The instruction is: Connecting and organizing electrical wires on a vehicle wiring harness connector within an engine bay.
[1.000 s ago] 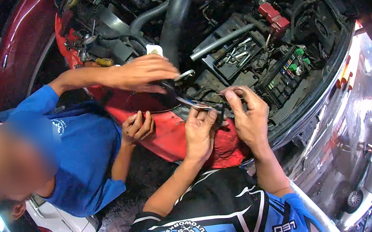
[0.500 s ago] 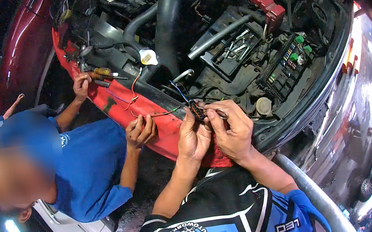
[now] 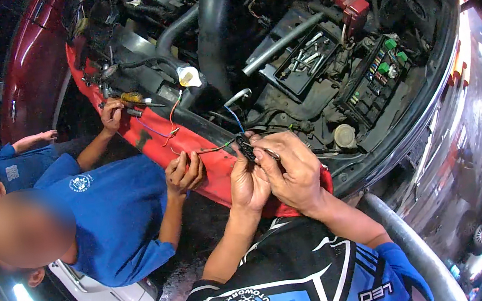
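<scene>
Black connector [image 3: 244,148]: clamped in left hand [image 3: 247,188]; thin piece [image 3: 270,152]: pinched in right hand [image 3: 293,166]; now drawn closer, suggesting finer work.

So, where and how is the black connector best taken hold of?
Probably pinch the black connector by its sides, coming from the person's side, where the left hand holds it: the body is narrow and elongated, and the blue wire leads away from its far end.

Black connector [image 3: 245,148], tilted, pinched in fingers [image 3: 269,166], blue wire [image 3: 235,118] at its upper end
</scene>
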`<move>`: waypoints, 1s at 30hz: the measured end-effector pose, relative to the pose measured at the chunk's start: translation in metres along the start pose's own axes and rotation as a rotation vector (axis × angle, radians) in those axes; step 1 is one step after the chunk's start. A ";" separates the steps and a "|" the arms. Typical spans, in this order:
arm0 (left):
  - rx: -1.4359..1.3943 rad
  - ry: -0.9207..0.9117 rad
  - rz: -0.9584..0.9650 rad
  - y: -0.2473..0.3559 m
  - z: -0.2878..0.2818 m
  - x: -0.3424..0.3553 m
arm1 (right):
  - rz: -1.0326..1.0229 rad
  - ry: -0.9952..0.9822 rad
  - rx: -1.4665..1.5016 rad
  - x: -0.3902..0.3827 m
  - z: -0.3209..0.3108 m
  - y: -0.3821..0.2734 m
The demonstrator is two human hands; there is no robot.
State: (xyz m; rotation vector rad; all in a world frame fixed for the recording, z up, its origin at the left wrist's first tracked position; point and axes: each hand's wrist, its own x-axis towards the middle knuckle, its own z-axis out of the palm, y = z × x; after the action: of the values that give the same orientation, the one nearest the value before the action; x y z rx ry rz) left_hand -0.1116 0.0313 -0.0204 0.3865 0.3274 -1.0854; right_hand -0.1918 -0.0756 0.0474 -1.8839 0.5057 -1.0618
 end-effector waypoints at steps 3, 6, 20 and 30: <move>-0.049 -0.006 -0.012 0.000 0.001 0.000 | -0.018 0.002 -0.007 -0.001 0.003 0.003; -0.110 -0.044 -0.039 0.001 0.002 -0.002 | -0.047 0.003 -0.021 0.001 0.003 0.002; -0.085 -0.014 -0.048 0.000 0.008 0.000 | 0.007 -0.008 -0.003 0.004 0.003 0.003; 0.012 0.037 0.007 -0.004 0.005 0.001 | 0.011 -0.027 -0.062 0.007 -0.001 0.004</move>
State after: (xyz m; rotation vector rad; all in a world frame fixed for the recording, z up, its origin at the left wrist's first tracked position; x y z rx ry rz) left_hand -0.1142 0.0273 -0.0170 0.4187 0.3527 -1.0743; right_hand -0.1885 -0.0830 0.0470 -1.9451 0.5384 -1.0224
